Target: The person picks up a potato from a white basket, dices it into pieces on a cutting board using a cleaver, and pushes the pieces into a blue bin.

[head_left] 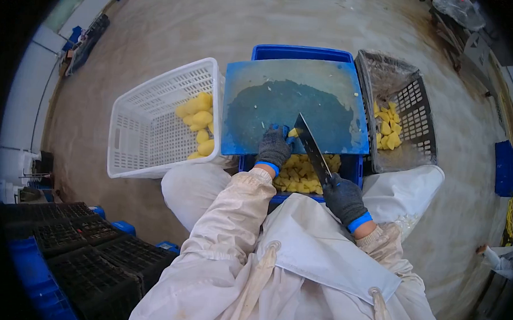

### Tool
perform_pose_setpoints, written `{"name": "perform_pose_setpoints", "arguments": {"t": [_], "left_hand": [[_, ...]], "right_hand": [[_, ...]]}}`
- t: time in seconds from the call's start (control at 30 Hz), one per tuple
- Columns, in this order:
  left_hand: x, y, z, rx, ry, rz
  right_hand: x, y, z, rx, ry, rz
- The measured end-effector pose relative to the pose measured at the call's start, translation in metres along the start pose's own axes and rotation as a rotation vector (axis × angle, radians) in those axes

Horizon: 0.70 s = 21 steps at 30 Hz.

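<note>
A blue cutting board (297, 99) with a worn, wet surface lies across a blue crate (302, 52). At its front edge my left hand (275, 147), in a dark glove with blue fingertips, holds a yellow potato piece (293, 132). My gloved right hand (344, 198) grips the handle of a dark cleaver (312, 146), whose blade stands right beside that piece. Small scraps dot the board. Below the board's front edge, many cut yellow pieces (299, 176) fill the crate.
On the left, a white basket (149, 118) holds several peeled potatoes (200, 118). A black crate (421, 116) with a clear liner stands on the right, with yellow chunks (388, 128) inside. Black crates (94, 267) are stacked at the lower left.
</note>
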<state>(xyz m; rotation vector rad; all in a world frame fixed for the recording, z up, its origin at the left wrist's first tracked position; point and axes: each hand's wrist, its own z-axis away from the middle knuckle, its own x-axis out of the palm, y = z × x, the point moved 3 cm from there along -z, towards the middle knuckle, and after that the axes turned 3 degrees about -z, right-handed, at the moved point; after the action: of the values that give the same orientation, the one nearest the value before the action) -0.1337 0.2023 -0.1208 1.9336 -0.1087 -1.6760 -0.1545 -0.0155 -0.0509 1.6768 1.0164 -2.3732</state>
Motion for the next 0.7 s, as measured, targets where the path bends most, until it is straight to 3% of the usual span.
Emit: {"name": "perform_pose_setpoints", "arguments": {"t": [0.2, 0.27, 0.37, 0.43, 0.47, 0.5, 0.57, 0.6, 0.67, 0.7], "left_hand": [[0.009, -0.003, 0.0, 0.04, 0.048, -0.04], [0.011, -0.006, -0.006, 0.035, -0.084, -0.067], [-0.001, -0.003, -0.013, 0.062, -0.087, -0.074], [-0.006, 0.001, -0.016, 0.135, -0.033, -0.068], [-0.009, 0.006, -0.019, 0.211, 0.029, -0.066], [-0.009, 0.009, -0.025, 0.214, 0.027, -0.066], [0.0, 0.024, -0.035, 0.371, -0.159, -0.166], [0.004, 0.034, -0.029, 0.566, -0.199, -0.223], [0.003, 0.052, -0.009, 0.54, -0.518, -0.263], [0.011, 0.051, 0.006, 0.608, -0.517, -0.194]], "right_hand": [[0.016, 0.005, -0.013, 0.018, -0.06, 0.074], [0.028, 0.018, -0.019, 0.009, -0.069, 0.076], [0.013, 0.023, -0.014, -0.168, 0.03, 0.051], [-0.021, 0.015, 0.012, 0.225, 0.027, -0.573], [0.004, 0.049, 0.014, 0.146, 0.167, -0.81], [-0.003, 0.052, 0.017, 0.149, 0.169, -0.812], [-0.021, 0.055, 0.02, 0.383, 0.161, -0.984], [-0.025, 0.055, 0.019, 0.417, 0.179, -1.037], [-0.024, 0.061, 0.016, 0.427, 0.162, -1.05], [-0.022, 0.062, 0.013, 0.452, 0.156, -1.054]]}}
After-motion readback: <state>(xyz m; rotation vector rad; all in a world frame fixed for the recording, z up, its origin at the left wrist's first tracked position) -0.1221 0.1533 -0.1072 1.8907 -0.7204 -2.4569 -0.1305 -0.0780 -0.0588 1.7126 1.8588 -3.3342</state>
